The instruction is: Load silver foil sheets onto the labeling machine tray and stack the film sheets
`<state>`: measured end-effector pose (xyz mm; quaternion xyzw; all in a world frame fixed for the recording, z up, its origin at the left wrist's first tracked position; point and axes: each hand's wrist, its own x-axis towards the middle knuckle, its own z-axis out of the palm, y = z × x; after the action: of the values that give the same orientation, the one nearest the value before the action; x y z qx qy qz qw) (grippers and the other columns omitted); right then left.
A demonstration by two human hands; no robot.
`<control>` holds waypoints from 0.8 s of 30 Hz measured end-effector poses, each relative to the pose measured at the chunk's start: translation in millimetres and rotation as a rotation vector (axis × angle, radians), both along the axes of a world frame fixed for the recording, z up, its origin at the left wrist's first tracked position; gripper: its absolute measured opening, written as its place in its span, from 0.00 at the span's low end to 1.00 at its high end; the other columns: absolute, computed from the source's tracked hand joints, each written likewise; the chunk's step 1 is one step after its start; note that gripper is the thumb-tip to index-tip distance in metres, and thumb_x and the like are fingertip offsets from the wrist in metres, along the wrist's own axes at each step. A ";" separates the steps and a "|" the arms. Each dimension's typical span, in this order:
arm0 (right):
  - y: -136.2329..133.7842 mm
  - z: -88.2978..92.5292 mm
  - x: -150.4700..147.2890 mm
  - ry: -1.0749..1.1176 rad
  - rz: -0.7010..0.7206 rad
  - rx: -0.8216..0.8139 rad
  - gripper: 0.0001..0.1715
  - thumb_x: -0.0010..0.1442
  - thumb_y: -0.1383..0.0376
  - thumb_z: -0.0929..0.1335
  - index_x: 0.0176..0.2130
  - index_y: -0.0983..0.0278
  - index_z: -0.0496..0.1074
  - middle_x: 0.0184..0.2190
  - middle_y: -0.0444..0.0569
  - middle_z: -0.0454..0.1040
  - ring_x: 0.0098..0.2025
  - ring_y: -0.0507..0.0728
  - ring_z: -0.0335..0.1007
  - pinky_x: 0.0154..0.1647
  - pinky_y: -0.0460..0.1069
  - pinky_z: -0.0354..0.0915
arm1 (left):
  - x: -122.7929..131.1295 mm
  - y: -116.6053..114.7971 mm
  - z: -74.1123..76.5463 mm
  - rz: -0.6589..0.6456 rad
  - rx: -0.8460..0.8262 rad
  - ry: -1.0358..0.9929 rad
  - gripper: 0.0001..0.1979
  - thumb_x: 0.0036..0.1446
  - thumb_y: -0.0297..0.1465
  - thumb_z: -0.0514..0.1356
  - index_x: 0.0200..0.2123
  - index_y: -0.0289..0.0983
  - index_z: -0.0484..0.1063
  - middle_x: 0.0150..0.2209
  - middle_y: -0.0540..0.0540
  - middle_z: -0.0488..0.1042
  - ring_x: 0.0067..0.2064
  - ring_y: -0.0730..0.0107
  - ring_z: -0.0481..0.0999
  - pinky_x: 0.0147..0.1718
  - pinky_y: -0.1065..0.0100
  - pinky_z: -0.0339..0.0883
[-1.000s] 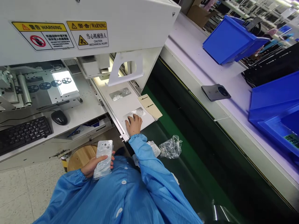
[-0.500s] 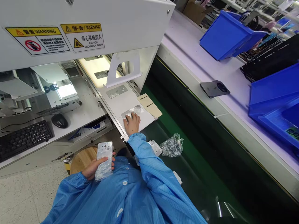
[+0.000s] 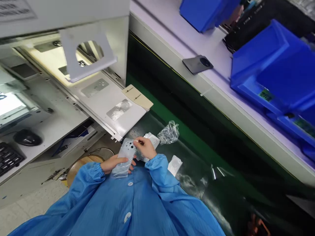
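My left hand is wrapped round a stack of phone back panels in front of my chest. The panels look pale, with camera holes at the top and crinkled clear film over them. My right hand pinches the upper right corner of the stack, thumb against fingers. Ahead, a film-covered back panel lies on the white conveyor belt. Farther in lies another flat back panel, short of the machine's opening. Beyond my right hand, more white panels rest on the dark green belt.
A crumpled clear bag and a small white packet lie on the green belt. A cream card sits at the conveyor's edge. Blue bins and a dark phone cover stand right. A mouse is left.
My right hand has left the panel on the white conveyor and come back to the stack in my left hand. The view has shifted right and down.
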<state>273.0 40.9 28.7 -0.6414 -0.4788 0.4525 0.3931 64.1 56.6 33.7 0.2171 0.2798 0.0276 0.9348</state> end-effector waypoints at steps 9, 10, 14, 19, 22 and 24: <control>-44.3 -67.8 96.8 -0.254 -0.552 -0.272 0.12 0.56 0.58 0.68 0.34 0.64 0.76 0.24 0.48 0.73 0.31 0.59 0.72 0.40 0.52 0.68 | -9.2 -20.9 -23.8 -0.029 -0.090 0.150 0.23 0.50 0.36 0.69 0.49 0.33 0.75 0.40 0.37 0.79 0.36 0.57 0.78 0.39 0.56 0.73; -44.8 -70.1 93.5 -0.290 -0.558 -0.270 0.10 0.56 0.60 0.69 0.35 0.64 0.77 0.28 0.50 0.74 0.36 0.60 0.72 0.45 0.54 0.67 | -9.8 -20.2 -23.3 -0.032 -0.093 0.164 0.23 0.50 0.36 0.68 0.48 0.32 0.75 0.39 0.37 0.79 0.36 0.57 0.78 0.39 0.57 0.73; -56.6 -57.3 72.2 -0.498 -0.577 -0.131 0.20 0.58 0.60 0.69 0.48 0.66 0.75 0.45 0.58 0.73 0.50 0.64 0.66 0.57 0.59 0.59 | 10.9 -17.5 -17.9 -0.170 -0.066 0.183 0.18 0.49 0.38 0.68 0.37 0.27 0.79 0.36 0.33 0.80 0.36 0.56 0.79 0.41 0.60 0.73; -138.7 -36.5 39.7 -0.041 -0.273 -0.007 0.24 0.61 0.57 0.67 0.56 0.60 0.70 0.44 0.51 0.75 0.39 0.56 0.72 0.43 0.50 0.68 | 84.2 -44.6 -21.4 -0.417 0.026 0.159 0.20 0.46 0.35 0.67 0.42 0.30 0.75 0.36 0.36 0.80 0.39 0.54 0.79 0.41 0.57 0.73; -221.2 -46.2 27.2 0.045 -0.451 -0.107 0.17 0.61 0.56 0.66 0.46 0.61 0.75 0.39 0.49 0.77 0.39 0.58 0.73 0.42 0.52 0.69 | 136.7 -79.5 -32.9 -0.703 0.318 0.210 0.27 0.47 0.35 0.65 0.51 0.32 0.70 0.34 0.41 0.80 0.39 0.55 0.80 0.40 0.59 0.72; -281.8 -59.1 24.8 -0.060 -0.742 -0.250 0.15 0.61 0.57 0.65 0.42 0.60 0.76 0.38 0.51 0.78 0.40 0.60 0.73 0.43 0.54 0.69 | 171.4 -104.0 -45.2 -0.808 0.515 0.277 0.30 0.46 0.34 0.67 0.54 0.33 0.67 0.35 0.42 0.80 0.39 0.56 0.80 0.40 0.61 0.71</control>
<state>297.9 -240.9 -30.4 -0.8269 -0.1667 0.3156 0.4346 235.4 -47.4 -11.5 0.5336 0.2788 -0.2978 0.7408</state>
